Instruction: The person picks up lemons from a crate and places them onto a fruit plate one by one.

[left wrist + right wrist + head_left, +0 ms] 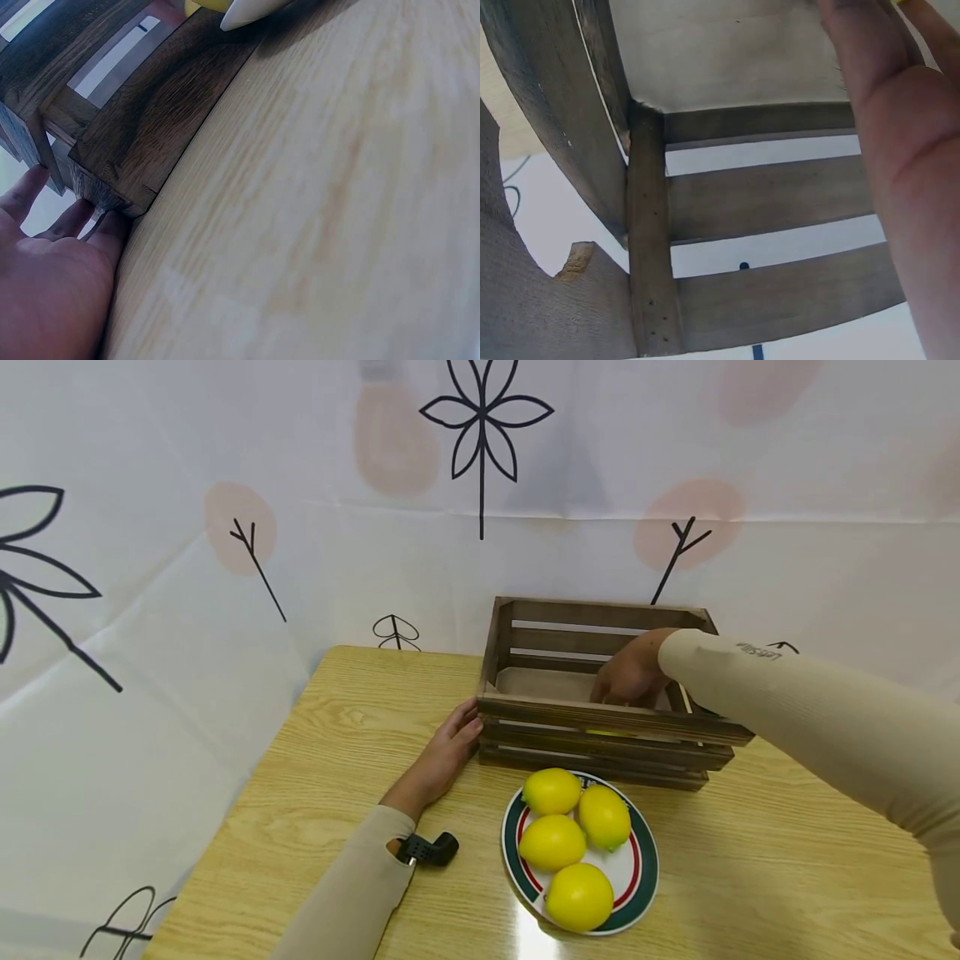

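A brown slatted wooden crate (600,718) stands on the table. My right hand (632,670) reaches down inside it, fingers mostly hidden behind the front slats. A strip of yellow lemon (609,732) shows between those slats below the hand; in the right wrist view a bit of yellow peeks out by the fingers (937,34). I cannot tell whether the hand grips it. My left hand (448,752) rests on the table at the crate's left end, extended fingers (67,221) touching its corner. In front sits a plate (643,893) with several yellow lemons (552,843).
The light wood table (330,777) runs under everything, its left edge close to a white patterned cloth (315,527) that hangs behind the crate. A black strap with a small camera (431,849) sits on the left wrist.
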### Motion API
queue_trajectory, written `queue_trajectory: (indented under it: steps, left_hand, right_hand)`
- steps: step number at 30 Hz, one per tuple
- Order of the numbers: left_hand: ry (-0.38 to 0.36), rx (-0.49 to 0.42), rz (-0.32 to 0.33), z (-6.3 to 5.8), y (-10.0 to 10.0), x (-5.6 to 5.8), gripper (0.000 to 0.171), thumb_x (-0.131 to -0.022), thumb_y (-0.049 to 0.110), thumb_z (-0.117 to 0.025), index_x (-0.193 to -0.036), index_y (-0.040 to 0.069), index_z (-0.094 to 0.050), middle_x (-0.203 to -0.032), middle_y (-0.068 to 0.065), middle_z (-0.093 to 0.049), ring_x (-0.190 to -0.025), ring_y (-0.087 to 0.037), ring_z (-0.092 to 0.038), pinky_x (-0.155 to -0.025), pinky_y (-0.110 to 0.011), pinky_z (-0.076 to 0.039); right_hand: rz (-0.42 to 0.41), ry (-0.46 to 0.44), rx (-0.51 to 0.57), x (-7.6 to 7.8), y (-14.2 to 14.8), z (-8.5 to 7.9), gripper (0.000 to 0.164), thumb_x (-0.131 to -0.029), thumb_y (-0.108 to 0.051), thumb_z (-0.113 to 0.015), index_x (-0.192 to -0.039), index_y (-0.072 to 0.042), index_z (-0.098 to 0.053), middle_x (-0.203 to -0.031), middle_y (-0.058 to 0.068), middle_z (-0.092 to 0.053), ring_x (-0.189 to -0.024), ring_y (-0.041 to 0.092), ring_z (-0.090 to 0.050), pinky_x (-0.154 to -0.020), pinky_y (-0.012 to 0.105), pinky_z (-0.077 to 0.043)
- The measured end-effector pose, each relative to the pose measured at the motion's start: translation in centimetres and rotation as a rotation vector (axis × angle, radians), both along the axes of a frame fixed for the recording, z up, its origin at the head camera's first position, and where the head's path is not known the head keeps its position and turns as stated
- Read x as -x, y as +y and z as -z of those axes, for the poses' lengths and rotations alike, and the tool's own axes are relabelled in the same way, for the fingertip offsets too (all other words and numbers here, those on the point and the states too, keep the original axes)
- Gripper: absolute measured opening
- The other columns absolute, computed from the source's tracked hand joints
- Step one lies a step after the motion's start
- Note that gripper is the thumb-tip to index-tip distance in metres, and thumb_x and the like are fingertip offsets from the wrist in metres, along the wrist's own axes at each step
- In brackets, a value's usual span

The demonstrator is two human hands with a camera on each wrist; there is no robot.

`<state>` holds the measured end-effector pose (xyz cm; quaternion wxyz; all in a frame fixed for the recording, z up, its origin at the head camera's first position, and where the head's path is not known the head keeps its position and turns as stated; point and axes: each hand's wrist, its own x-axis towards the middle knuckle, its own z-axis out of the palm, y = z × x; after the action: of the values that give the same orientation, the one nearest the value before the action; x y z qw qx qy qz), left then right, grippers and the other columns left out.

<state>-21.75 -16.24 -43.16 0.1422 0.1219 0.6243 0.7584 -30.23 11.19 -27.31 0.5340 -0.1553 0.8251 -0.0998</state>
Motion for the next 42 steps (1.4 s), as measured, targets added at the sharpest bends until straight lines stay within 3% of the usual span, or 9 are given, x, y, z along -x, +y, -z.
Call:
queue_trajectory:
  steps: [5,12,20,28,35,42]
  left_hand:
    - [0.004,-0.002,-0.006,0.1,-0.1,0.1,0.058,-0.097,0.029,-0.045,-0.147,0.017,-0.018,-0.152,-0.009,-0.015,-0.141,-0.026,-0.017,-0.115,-0.045,-0.013]
    - [-0.010,0.007,-0.026,0.2,0.0,0.0,0.060,-0.095,0.029,-0.047,-0.146,0.017,-0.018,-0.152,-0.009,-0.015,-0.141,-0.026,-0.017,-0.115,-0.044,-0.015]
    - [-0.010,0.008,-0.023,0.2,0.0,-0.1,0.062,-0.095,0.031,-0.048,-0.147,0.017,-0.018,-0.152,-0.010,-0.014,-0.141,-0.027,-0.017,-0.115,-0.044,-0.015]
    - [-0.002,0.025,-0.025,0.2,-0.1,0.0,0.061,-0.094,0.034,-0.049,-0.146,0.019,-0.020,-0.152,-0.008,-0.016,-0.140,-0.025,-0.019,-0.114,-0.044,-0.016]
    - [0.004,0.024,-0.016,0.3,-0.2,0.0,0.062,-0.093,0.036,-0.049,-0.146,0.019,-0.020,-0.152,-0.008,-0.016,-0.141,-0.025,-0.018,-0.114,-0.044,-0.016]
    - [-0.004,0.023,-0.019,0.0,-0.1,-0.1,0.062,-0.094,0.034,-0.049,-0.146,0.019,-0.020,-0.152,-0.008,-0.016,-0.140,-0.025,-0.019,-0.114,-0.044,-0.016]
  right_hand:
    - [-0.038,0.049,0.011,0.2,-0.3,0.2,0.037,-0.088,-0.017,-0.061,-0.124,-0.019,-0.055,-0.131,0.009,-0.051,-0.106,0.020,-0.058,-0.090,0.039,-0.049]
    - [-0.130,0.133,0.013,0.1,-0.6,0.4,0.047,-0.086,-0.023,-0.064,-0.131,-0.022,-0.050,-0.144,0.011,-0.038,-0.121,0.026,-0.049,-0.093,0.039,-0.048]
    - [-0.242,0.238,0.000,0.4,-1.5,1.4,0.047,-0.089,-0.011,-0.058,-0.135,-0.013,-0.046,-0.137,0.016,-0.046,-0.117,0.029,-0.052,-0.086,0.036,-0.051]
    - [-0.204,0.212,0.011,0.8,-1.9,2.0,0.051,-0.091,0.001,-0.048,-0.140,-0.009,-0.037,-0.138,0.024,-0.041,-0.115,0.035,-0.053,-0.083,0.039,-0.053]
    - [-0.285,0.275,0.009,0.9,-2.3,1.7,0.050,-0.092,0.002,-0.044,-0.139,-0.011,-0.039,-0.135,0.026,-0.043,-0.106,0.025,-0.058,-0.072,0.030,-0.053]
    - [-0.362,0.348,-0.015,0.9,-2.4,2.0,0.050,-0.091,0.002,-0.046,-0.137,-0.014,-0.043,-0.134,0.022,-0.046,-0.117,0.034,-0.050,-0.071,0.027,-0.052]
